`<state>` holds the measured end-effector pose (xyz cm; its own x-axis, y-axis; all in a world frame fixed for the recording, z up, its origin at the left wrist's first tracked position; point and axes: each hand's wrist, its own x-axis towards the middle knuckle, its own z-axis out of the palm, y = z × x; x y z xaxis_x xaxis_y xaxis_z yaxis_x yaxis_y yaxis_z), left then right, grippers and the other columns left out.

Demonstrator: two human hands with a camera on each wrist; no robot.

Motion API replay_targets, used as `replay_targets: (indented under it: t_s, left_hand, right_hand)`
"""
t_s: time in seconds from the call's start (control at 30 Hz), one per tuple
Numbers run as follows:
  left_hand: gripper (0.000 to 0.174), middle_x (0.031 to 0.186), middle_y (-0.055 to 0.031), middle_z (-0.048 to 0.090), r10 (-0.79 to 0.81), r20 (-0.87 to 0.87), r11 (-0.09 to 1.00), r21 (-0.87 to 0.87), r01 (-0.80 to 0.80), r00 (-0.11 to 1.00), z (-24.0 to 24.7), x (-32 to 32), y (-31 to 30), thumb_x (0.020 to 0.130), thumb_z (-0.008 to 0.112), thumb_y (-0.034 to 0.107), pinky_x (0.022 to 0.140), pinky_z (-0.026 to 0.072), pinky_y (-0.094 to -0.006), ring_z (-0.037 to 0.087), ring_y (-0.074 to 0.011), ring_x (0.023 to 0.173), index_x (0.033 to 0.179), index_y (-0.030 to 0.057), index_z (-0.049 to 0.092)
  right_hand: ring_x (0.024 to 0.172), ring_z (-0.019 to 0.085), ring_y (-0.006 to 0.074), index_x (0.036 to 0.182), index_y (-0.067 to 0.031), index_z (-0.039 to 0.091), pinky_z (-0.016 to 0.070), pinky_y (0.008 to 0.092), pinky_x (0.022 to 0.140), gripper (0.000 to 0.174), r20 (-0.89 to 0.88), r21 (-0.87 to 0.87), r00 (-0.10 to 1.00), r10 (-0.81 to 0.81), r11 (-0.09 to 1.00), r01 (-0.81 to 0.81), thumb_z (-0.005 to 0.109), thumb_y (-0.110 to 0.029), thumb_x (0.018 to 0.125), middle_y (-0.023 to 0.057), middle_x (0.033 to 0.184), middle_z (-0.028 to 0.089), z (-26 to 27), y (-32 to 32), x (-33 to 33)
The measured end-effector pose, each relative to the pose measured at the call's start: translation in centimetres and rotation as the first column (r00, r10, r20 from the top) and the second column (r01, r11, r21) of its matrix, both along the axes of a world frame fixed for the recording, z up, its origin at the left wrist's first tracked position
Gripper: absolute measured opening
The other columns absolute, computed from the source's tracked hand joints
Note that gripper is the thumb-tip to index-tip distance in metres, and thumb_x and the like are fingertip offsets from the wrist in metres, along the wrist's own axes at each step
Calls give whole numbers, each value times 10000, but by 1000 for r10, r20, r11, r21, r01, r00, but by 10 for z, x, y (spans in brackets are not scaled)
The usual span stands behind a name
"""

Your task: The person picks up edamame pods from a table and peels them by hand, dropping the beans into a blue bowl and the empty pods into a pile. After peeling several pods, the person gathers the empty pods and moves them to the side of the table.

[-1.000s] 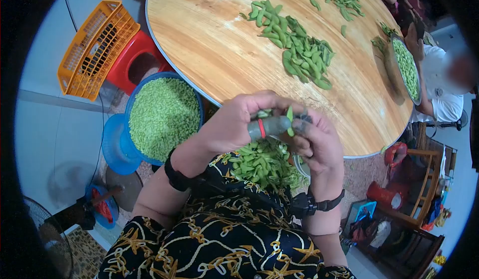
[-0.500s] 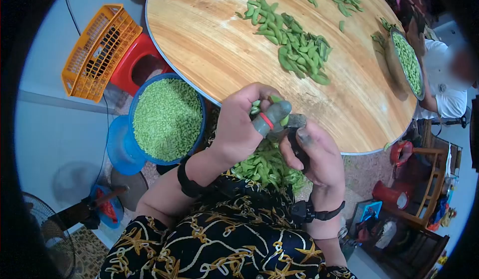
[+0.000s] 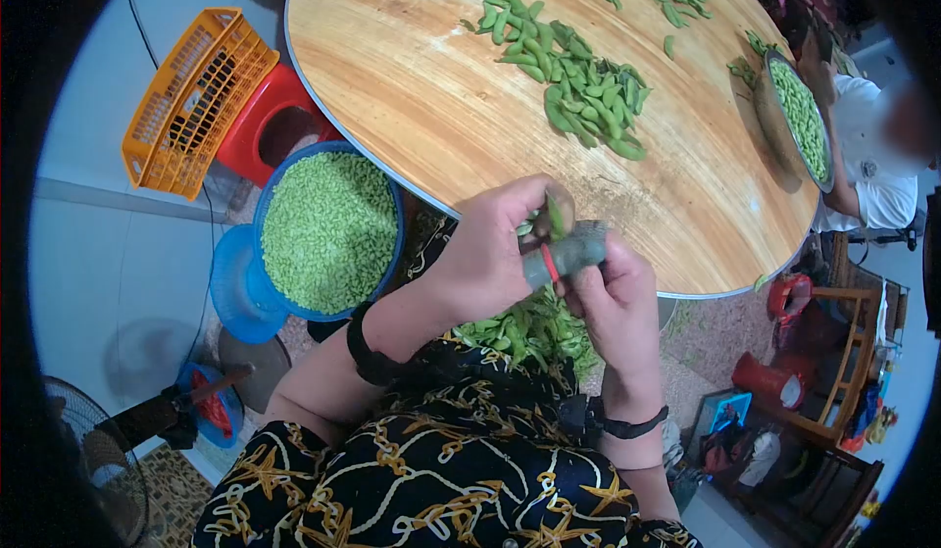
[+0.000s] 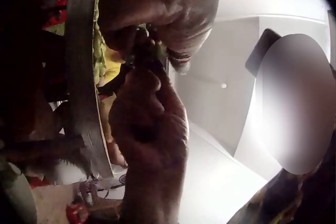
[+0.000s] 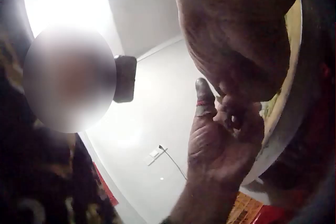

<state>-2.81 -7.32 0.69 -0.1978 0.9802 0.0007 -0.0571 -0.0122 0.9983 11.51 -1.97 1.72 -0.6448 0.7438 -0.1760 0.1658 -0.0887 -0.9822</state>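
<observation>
In the head view, my left hand (image 3: 480,254) grips a few edamame pods, and one green pod (image 3: 557,215) sticks up by its fingertips. Its thumb wears a grey cover with a red band (image 3: 550,262), also seen in the right wrist view. My right hand (image 3: 622,298) meets the left thumb's tip with its fingers bent; I cannot tell what it pinches, as the fingertips are hidden. Below the hands, a heap of pods (image 3: 524,330) lies at my lap. Left of them stands a blue basin (image 3: 257,244) filled with shelled beans (image 3: 331,234).
A round wooden table (image 3: 392,77) bears a pile of pods (image 3: 588,97) and more at its far side. At right, a person in a white shirt (image 3: 867,190) is beside a bowl of beans (image 3: 804,122). A red stool (image 3: 240,146) and orange basket (image 3: 147,156) stand left.
My hands came apart slightly half a second ago, and the right has moved back in against the left thumb. The pod by the left fingertips now stands more upright.
</observation>
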Motion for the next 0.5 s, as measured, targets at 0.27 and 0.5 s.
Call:
replay_targets:
  t_s: [0.27, 0.5]
  left_hand:
    - [244, 847, 2, 579, -59, -190, 998, 18, 64, 980, -4, -18, -4, 778, 677, 150, 688, 424, -187, 522, -59, 758, 955, 39, 551]
    - [248, 884, 6, 602, -108, 471, 981, -90, 170, 875, -9, -16, -5, 843, 588, 140, 672, 427, -189, 522, -57, 738, 1060, 21, 585]
  right_hand:
    - [478, 390, 25, 930, -13, 555, 292, 170, 440, 96, -175, -307, 984, 39, 947, -93, 498, -73, 881, -20, 593, 500, -6, 13, 6]
    - [511, 422, 42, 904, -1, 562, 336, 185, 468, 89, -140, -231, 990, 29, 971, -62, 516, -72, 876, -3, 605, 507, -2, 4, -1]
